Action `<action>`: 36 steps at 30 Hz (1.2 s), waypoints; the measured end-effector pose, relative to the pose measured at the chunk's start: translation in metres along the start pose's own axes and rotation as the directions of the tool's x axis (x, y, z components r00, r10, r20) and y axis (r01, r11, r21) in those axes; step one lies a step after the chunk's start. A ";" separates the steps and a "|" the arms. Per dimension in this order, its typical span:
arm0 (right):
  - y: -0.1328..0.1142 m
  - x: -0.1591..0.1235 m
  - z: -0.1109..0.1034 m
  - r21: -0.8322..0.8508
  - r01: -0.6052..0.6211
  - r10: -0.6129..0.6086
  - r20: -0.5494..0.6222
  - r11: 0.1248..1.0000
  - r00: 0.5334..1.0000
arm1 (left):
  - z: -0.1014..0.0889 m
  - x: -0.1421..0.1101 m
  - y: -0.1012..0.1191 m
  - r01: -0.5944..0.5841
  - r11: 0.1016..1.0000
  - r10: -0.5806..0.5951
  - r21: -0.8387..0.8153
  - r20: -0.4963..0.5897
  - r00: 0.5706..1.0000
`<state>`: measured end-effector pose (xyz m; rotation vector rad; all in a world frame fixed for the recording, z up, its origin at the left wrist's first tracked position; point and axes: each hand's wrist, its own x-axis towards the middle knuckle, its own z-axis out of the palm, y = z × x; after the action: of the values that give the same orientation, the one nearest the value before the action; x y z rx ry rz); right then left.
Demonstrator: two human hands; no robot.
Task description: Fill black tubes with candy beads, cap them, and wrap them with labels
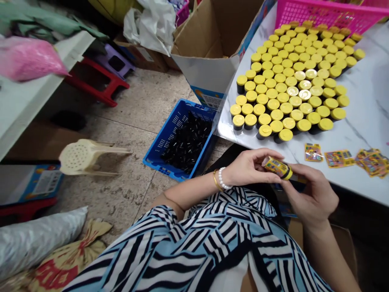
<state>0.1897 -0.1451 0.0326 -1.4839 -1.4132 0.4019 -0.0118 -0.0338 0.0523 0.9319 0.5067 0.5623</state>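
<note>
Small bottle (276,167) between the two hands, just off the table's near edge; its far end is partly covered by the fingers of the left hand (249,165), and its label print is too small to read; the pink basket (284,18) is cut off above. The left hand pinches the labelled body; the right hand (314,194) pinches the yellow-capped end between thumb and forefinger. Round, yellow-lidded black containers (281,87) crowd the smooth, marbled table (363,105); glossy black pieces (190,144) fill the perforated blue crate (156,142); a strip of tabletop separates containers from flat printed labels (314,153) near the edge.
</note>
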 end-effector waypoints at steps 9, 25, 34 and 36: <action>0.000 0.019 0.024 -0.057 0.143 -0.141 0.038 0.988 0.989 | -0.012 -0.001 0.002 0.033 0.987 -0.022 0.157 -0.072 0.997; -0.010 0.015 0.026 0.392 -0.517 0.440 0.273 0.761 0.855 | -0.025 0.000 -0.001 -0.110 0.924 0.098 0.366 0.050 0.994; -0.005 0.007 0.016 0.240 -0.227 0.181 0.199 0.944 0.963 | -0.020 -0.014 0.004 -0.128 0.831 0.151 0.541 0.001 0.988; -0.001 0.006 0.014 0.068 -0.001 -0.009 0.147 0.998 0.989 | -0.019 -0.013 -0.001 -0.013 0.915 0.026 0.404 -0.028 0.999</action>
<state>0.1795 -0.1334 0.0295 -1.4202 -1.5034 0.5615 -0.0330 -0.0313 0.0440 1.3247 0.6589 0.4997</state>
